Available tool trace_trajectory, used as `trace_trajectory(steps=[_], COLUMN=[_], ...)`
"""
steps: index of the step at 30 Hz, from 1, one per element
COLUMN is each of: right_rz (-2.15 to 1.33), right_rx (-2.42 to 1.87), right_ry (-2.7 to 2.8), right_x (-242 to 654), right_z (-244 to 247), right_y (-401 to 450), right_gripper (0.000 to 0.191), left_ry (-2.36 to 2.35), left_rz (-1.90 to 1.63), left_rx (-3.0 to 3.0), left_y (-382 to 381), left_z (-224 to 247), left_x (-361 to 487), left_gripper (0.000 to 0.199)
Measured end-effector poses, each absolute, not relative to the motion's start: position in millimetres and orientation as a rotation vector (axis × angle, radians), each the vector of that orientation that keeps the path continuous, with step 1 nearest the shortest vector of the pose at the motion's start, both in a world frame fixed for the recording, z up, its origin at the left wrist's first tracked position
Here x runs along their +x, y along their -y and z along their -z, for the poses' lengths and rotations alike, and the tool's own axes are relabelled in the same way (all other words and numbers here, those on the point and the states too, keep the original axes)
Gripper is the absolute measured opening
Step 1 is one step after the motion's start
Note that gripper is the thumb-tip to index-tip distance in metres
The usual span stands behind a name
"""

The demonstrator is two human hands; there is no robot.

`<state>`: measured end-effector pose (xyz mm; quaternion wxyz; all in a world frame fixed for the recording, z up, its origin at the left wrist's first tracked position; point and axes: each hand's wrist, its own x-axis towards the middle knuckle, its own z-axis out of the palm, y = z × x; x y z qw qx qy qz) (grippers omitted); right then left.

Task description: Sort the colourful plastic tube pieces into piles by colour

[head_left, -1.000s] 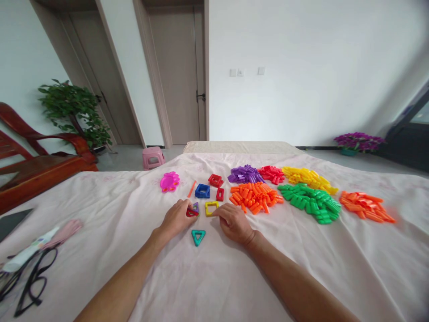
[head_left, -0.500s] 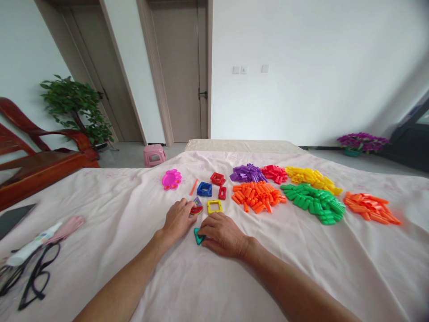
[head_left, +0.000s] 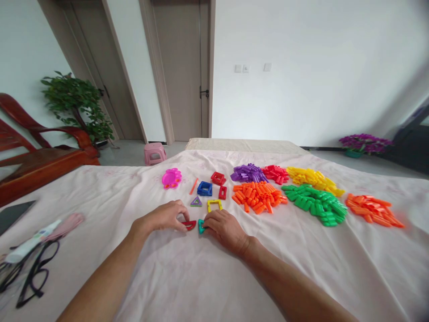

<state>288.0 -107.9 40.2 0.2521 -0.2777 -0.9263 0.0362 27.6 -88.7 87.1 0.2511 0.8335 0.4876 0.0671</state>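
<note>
My left hand (head_left: 170, 215) pinches a red half-round piece (head_left: 191, 225) by its left end, low over the cloth. Just to the right, my right hand (head_left: 224, 229) grips a teal triangle (head_left: 201, 226), whose left part shows beyond the fingertips. A small gap separates the two pieces. A purple and green triangle (head_left: 196, 201) lies beyond them, and a yellow square frame (head_left: 214, 205) lies at my right fingers. Farther back are stacked blue squares (head_left: 204, 188), red squares (head_left: 218, 178) and a small red rectangle (head_left: 222, 192).
Piles of purple (head_left: 248, 173), orange (head_left: 258, 197), green (head_left: 317, 203) and yellow pieces (head_left: 314, 180) lie at the right. A pink flower tray (head_left: 172, 178) and an orange stick (head_left: 193, 186) sit behind my hands. Eyeglasses (head_left: 39, 273) and a white tube (head_left: 31, 243) lie at the left.
My left hand has come nearer and left with the red half-round piece, leaving the purple and green triangle uncovered. The teal triangle has shifted slightly away from me and turned in my right hand.
</note>
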Motion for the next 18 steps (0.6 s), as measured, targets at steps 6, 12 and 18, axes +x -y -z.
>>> trace_trajectory(steps=[6, 12, 18], right_rz=[-0.115, -0.194, -0.087], right_rx=[-0.811, -0.817, -0.937], right_ry=[2.406, 2.391, 2.409], right_x=[287.3, 284.5, 288.3], right_z=[-30.4, -24.9, -26.7], right_y=[99.7, 96.8, 98.5], right_gripper=[0.011, 0.022, 0.020], left_ry=[-1.375, -1.485, -1.636], left_rz=[-0.396, -0.493, -0.533], left_rx=[2.199, 2.273, 2.255], left_y=[96.6, 104.6, 105.5], left_z=[-87.2, -64.5, -55.3], left_x=[50.2, 82.5, 83.4], left_gripper=[0.039, 0.020, 0.016])
